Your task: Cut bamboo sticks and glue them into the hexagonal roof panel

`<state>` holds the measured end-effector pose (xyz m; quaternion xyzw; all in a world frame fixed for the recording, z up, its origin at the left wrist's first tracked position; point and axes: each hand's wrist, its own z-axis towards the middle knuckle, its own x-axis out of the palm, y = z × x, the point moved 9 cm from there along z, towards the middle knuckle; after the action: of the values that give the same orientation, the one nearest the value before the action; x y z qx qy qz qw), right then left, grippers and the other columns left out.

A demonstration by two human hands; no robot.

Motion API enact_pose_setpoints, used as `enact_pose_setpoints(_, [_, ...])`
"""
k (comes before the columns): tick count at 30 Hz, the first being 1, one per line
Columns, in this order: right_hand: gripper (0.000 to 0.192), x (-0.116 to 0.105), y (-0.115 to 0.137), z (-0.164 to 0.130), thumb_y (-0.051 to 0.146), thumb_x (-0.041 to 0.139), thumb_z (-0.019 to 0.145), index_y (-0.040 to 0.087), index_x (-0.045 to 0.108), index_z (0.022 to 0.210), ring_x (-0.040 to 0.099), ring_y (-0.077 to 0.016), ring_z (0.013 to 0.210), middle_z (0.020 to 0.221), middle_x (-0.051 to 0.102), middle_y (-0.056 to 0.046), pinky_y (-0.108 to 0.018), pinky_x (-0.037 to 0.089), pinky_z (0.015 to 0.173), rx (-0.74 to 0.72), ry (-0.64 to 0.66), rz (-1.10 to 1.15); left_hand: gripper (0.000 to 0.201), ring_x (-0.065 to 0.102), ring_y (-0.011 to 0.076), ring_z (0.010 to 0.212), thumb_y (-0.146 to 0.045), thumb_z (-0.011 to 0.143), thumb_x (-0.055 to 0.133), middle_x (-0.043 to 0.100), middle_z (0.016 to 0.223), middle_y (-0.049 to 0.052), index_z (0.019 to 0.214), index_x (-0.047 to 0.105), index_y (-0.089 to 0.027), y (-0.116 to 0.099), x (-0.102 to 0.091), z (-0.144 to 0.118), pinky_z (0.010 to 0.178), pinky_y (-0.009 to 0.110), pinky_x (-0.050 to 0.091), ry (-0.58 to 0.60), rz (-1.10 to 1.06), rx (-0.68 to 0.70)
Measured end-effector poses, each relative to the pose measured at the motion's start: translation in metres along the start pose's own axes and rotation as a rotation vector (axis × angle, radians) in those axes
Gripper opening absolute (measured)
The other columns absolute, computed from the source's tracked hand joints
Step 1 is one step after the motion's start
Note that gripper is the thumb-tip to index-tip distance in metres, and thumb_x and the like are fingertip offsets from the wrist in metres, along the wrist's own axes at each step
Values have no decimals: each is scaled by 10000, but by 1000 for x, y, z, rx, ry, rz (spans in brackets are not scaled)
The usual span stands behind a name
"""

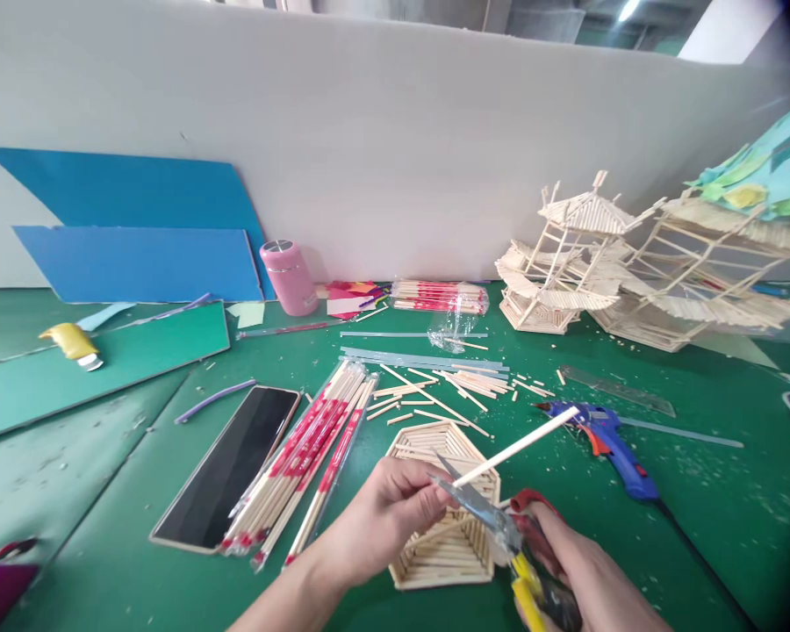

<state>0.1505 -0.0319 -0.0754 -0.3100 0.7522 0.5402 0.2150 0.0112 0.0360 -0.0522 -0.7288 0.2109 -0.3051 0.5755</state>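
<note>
Seen from the head camera, the person is working at the near edge of the green tabletop point(698, 491). The left hand point(385, 518) is pinching one end of a thin wooden stick point(517, 446) between closed fingertips, holding it slanted up to the right above a flat hexagonal piece made of sticks point(444, 527). The right hand point(585, 575) is wrapped tightly around the handles of a pair of scissors point(493, 522), whose blades are meeting the stick just beside the left fingertips. A blue glue gun point(609, 443) is lying near the stick's far end. A pack of chopsticks point(303, 461) and a phone point(227, 465) are resting to the left. Stick towers point(566, 254) are standing toward the far right corner.
</note>
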Motion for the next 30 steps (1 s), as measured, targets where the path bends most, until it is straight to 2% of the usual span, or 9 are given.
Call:
enact_pose_setpoints(3, [560,5,11,2,202,578,582,177,496,1136,605,-244,952,1001,657,-87,-237,475,772,-5,59,84,323,293,77,486,-389,779,518,370,503,-35,638,589,-108,7,-3,3,469,219,226,-39,-14,-14])
enact_pose_setpoints(6, [491,7,17,4,215,560,622,166,505,1107,620,-234,913,971,662,-100,-236,482,744,8,81,142,267,415,107,554,-340,785,520,495,585,15,660,588,-115,4,-12,1,530,228,319,-236,140,98])
enact_pose_setpoints(9, [464,7,15,5,219,566,628,161,507,1085,624,-233,896,968,658,-111,-225,486,718,16,78,143,214,472,142,639,-281,799,501,546,661,50,721,616,-118,-10,-15,-6,613,255,359,-402,364,259])
enact_pose_setpoints(11, [515,7,11,5,205,582,614,157,479,1116,610,-233,930,1003,643,-120,-220,479,735,18,73,139,234,461,137,625,-270,811,480,535,641,46,708,620,-114,-14,-13,-8,609,252,356,-396,394,281])
enact_pose_setpoints(18, [558,14,8,2,225,593,625,173,452,1162,593,-212,969,1047,626,-101,-223,459,797,8,95,228,282,249,70,499,-356,771,542,344,528,-37,682,618,-100,8,-7,1,446,205,206,-149,-5,22])
enact_pose_setpoints(21, [549,16,13,3,258,586,642,165,443,1164,596,-215,970,1038,629,-108,-229,460,806,-5,127,263,280,309,73,494,-351,775,534,391,525,-28,648,599,-110,10,-10,0,455,199,255,-218,43,62])
enact_pose_setpoints(25, [528,13,18,4,231,575,639,154,436,1143,588,-223,984,1047,624,-130,-228,467,799,-20,140,220,223,466,129,607,-286,799,502,532,631,40,702,613,-118,-10,-15,-9,577,233,367,-400,343,260])
enact_pose_setpoints(27, [543,8,18,3,234,584,623,150,439,1140,585,-232,984,1053,622,-138,-231,470,792,-13,108,168,232,457,127,594,-267,811,480,529,616,39,699,621,-120,-17,-12,-12,579,235,368,-398,426,306])
enact_pose_setpoints(30, [583,5,20,2,289,595,625,144,433,1166,583,-233,984,1072,612,-138,-228,466,795,-14,95,153,264,390,100,533,-286,809,485,475,560,9,651,614,-118,-15,-13,-10,510,211,337,-336,347,241])
